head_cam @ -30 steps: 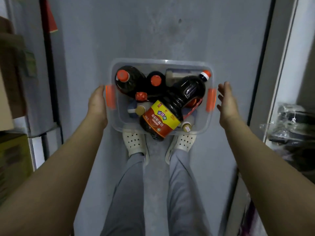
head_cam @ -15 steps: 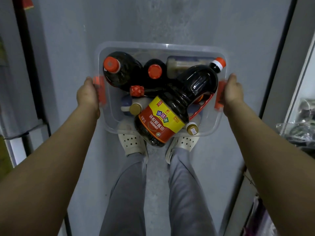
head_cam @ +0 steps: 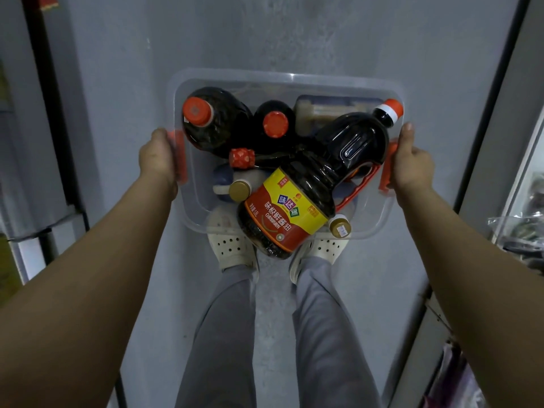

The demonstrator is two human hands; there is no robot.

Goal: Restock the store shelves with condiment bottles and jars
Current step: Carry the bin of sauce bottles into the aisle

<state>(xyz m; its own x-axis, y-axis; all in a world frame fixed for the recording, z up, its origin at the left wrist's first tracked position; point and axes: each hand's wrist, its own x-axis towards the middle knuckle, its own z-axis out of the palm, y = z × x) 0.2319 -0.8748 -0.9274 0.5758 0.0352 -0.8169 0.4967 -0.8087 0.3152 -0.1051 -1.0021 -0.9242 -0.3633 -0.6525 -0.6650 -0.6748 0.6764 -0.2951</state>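
Two hands hold a clear bin (head_cam: 288,79): left hand (head_cam: 157,154) and right hand (head_cam: 412,167) grip its orange handles (head_cam: 384,181). Sauce bottles (head_cam: 312,187) fill it.

Clothing rundown: plain grey trousers (head_cam: 223,334), soft-looking fabric with a few creases, filling the 6 o'clock part of the shot. On the feet are cream-white clog-type shoes. The left shoe (head_cam: 232,248) and right shoe (head_cam: 326,248) both have rows of small round vent holes over the toe. The left arm (head_cam: 88,275) and right arm (head_cam: 471,275) are bare from the frame edges up to the left hand (head_cam: 156,154) around 10 o'clock and the right hand (head_cam: 412,166) around 2 o'clock.
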